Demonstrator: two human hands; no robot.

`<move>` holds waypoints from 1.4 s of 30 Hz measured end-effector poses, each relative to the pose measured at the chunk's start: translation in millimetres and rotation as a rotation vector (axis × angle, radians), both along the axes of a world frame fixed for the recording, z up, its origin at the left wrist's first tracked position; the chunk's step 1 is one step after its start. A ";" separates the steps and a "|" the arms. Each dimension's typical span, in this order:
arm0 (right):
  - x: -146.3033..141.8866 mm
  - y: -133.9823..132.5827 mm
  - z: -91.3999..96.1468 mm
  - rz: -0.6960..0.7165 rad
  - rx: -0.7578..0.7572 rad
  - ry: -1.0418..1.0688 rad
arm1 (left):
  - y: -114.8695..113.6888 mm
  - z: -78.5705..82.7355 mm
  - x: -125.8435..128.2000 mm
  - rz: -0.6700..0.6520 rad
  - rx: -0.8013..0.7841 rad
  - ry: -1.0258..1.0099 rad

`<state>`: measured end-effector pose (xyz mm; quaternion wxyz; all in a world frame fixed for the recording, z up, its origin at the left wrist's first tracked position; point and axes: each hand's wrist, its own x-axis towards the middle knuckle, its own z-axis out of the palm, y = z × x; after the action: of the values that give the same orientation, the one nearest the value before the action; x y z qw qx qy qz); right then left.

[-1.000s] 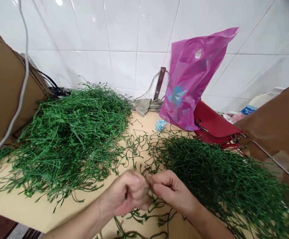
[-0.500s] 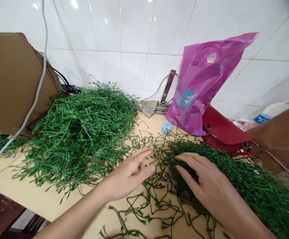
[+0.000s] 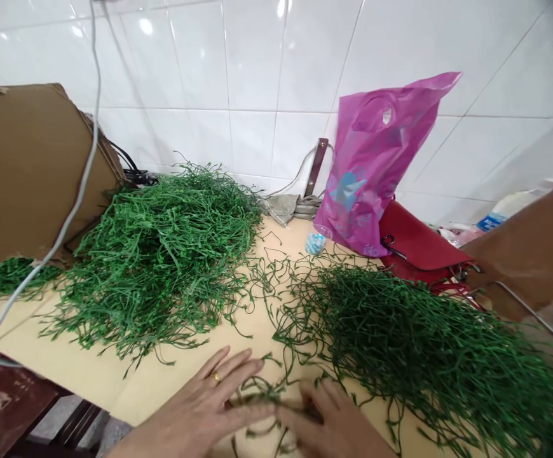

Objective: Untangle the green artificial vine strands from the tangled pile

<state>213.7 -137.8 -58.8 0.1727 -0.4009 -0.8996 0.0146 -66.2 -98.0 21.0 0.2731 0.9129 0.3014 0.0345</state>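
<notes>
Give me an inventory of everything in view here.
Left vine heap: one, green, left of the tabletop
Right vine heap: one, green, right of the tabletop
Tabletop: one, tan, beneath the heaps
Tiled wall: one, white, behind the tabletop
Carrier bag: one, pink, against the wall
Handbag: one, red, right of the bag
Cup: one, clear with blue-white contents, beside the bag
Cable: one, white, hanging left
Cardboard: one, brown, far left
Left hand: one, gold ring, on loose strands
Right hand: one, on loose strands

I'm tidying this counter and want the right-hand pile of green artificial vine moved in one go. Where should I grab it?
Probably around the thick middle of the pile of green artificial vine, coming from the near side with both hands. The strands bunch densest there, while thin loose tails straggle across the counter toward your left hand and right hand and could snag.
</notes>
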 end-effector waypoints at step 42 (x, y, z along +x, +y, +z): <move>-11.9 49.9 73.3 -0.108 -0.012 0.144 | 30.5 -37.0 22.5 0.323 0.135 -0.391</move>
<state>201.8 -87.9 14.4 0.2351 -0.4476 -0.8619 0.0395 -43.7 -67.6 -16.0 0.2557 0.8450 0.3819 0.2733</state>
